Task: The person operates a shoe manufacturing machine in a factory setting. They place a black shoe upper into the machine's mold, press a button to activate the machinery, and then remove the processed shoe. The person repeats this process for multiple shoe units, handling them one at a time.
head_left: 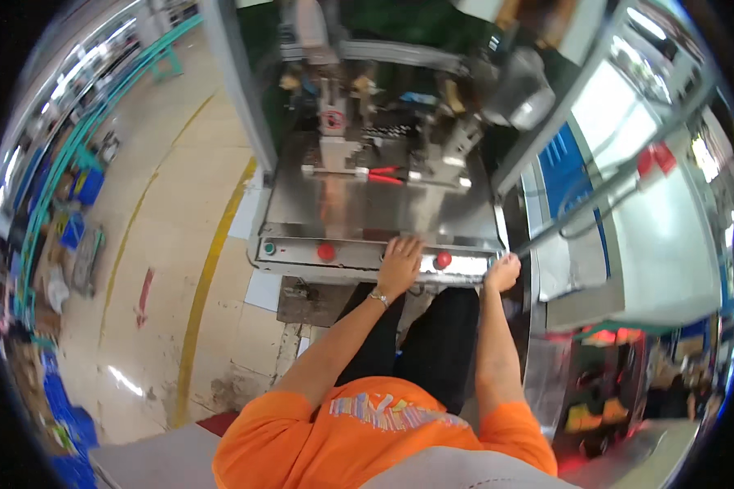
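My left hand [401, 262] lies over the front edge of the machine's control panel [294, 251], its fingers stretched out and resting near the panel's middle. A red knob-shaped button [444, 260] sits just right of it, and another red button [325, 251] stands to its left. My right hand [504, 273] is curled at the panel's right corner; whatever its fingers close on is hidden. Behind the panel, a red-handled hand tool that looks like pliers [386, 174] lies between two metal fixtures on the steel worktop [342, 208].
A small green button [270, 248] is at the panel's left end. Grey frame posts [240, 81] flank the worktop. To the right stands a white table [652, 236] with a blue sheet [569, 175]. Yellow floor lines [208, 285] run along the left.
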Available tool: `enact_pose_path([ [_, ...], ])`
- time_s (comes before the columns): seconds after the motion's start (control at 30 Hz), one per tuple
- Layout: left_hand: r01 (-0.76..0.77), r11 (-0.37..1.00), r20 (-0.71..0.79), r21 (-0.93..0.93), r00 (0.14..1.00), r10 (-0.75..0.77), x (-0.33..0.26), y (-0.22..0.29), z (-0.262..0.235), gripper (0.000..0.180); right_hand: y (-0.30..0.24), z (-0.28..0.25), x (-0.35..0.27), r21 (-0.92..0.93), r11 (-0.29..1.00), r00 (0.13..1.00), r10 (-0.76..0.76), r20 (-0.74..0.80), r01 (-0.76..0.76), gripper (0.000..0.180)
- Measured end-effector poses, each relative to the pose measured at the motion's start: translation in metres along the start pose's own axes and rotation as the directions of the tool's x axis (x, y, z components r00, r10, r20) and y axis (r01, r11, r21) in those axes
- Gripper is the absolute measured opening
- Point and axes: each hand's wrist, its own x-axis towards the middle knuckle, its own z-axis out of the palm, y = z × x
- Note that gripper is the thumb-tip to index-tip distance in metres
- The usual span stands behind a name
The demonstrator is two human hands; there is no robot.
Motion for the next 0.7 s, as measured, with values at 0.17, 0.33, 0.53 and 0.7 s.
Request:
enact_pose_path([
  [0.17, -0.021, 1.0, -0.047, 0.022, 0.999, 0.022, 0.002, 0.003, 0.002, 0.04, 0.004, 0.005, 0.001, -0.021, 0.999, 0.999, 0.027, -0.035, -0.028, 0.017],
  [0.33, -0.05, 0.997, -0.016, 0.059, 0.999, 0.051, 0.005, 0.007, 0.002, 0.04, 0.001, 0.007, 0.0, -0.011, 0.997, 0.997, 0.077, 0.009, -0.077, 0.015],
  [0.53, -0.063, 0.994, -0.017, 0.092, 0.998, 0.065, 0.006, 0.01, 0.0, 0.038, 0.0, 0.011, -0.001, 0.04, 0.995, 0.993, 0.097, -0.068, -0.094, 0.018],
  [0.7, -0.103, 0.99, 0.015, 0.1, 0.995, 0.102, 0.007, 0.01, 0.003, 0.038, 0.0, 0.012, -0.001, 0.035, 0.994, 0.994, 0.103, -0.045, -0.101, 0.015],
])
